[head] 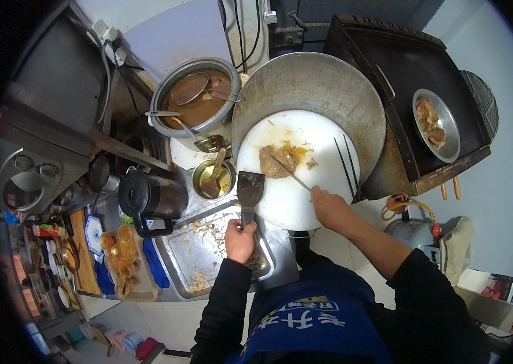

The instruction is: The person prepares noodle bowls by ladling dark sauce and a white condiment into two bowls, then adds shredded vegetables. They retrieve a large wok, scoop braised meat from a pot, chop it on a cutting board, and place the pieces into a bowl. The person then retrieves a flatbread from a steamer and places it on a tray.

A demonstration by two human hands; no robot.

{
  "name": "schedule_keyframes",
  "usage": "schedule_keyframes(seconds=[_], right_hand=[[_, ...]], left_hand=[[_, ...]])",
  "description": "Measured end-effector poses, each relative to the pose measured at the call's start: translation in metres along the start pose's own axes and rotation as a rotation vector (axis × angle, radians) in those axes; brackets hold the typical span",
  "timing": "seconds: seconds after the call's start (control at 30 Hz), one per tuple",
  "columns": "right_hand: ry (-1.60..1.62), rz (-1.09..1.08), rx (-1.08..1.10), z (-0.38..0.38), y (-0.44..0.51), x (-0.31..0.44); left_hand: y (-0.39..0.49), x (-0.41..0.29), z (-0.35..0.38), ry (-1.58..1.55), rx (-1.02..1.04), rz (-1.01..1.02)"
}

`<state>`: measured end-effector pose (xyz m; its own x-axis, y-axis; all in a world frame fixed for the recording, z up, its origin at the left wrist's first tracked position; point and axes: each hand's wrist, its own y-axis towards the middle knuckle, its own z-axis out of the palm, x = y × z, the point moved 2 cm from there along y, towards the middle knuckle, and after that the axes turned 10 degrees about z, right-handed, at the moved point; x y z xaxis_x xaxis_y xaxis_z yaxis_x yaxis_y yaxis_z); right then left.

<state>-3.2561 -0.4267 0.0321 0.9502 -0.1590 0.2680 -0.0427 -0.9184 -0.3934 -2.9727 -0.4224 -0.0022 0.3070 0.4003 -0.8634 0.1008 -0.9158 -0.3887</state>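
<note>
My left hand (239, 241) grips the handle of a wide flat metal spatula (250, 190). The spatula's dark blade lies at the left edge of a round white cutting board (284, 204). In my right hand (331, 210) is a narrow metal tool (294, 175), perhaps a knife seen edge-on. Its far end reaches a brown lump of cooked meat (274, 164) on the board, with yellowish juice and small scraps around it. A pair of black chopsticks (346, 166) lies along the board's right side.
A large metal pot (311, 82) surrounds the board's far side. Broth fills another pot (154, 102) holding a strainer. Nearby are an oil bowl (197, 186), a scrap-strewn metal tray (179, 268) and a black-lidded jug (165, 193). Right stands a griddle (402, 63) bearing a meat bowl (451, 132).
</note>
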Motion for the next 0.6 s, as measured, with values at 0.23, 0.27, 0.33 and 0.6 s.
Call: schedule_keyframes(seconds=[0.23,0.27,0.33,0.6], right_hand=[[0.105,0.057,-0.070,-0.017,0.001,0.011],[0.144,0.089,-0.068,-0.019,0.000,0.011],[0.200,0.125,-0.074,-0.019,0.000,0.012],[0.123,0.151,-0.054,0.000,0.024,0.005]], left_hand=[[-0.003,-0.001,-0.003,-0.085,-0.002,0.012],[-0.004,-0.001,-0.004,-0.089,-0.002,0.004],[-0.008,-0.003,-0.006,-0.076,0.000,-0.002],[-0.012,-0.007,-0.006,-0.140,0.018,-0.022]])
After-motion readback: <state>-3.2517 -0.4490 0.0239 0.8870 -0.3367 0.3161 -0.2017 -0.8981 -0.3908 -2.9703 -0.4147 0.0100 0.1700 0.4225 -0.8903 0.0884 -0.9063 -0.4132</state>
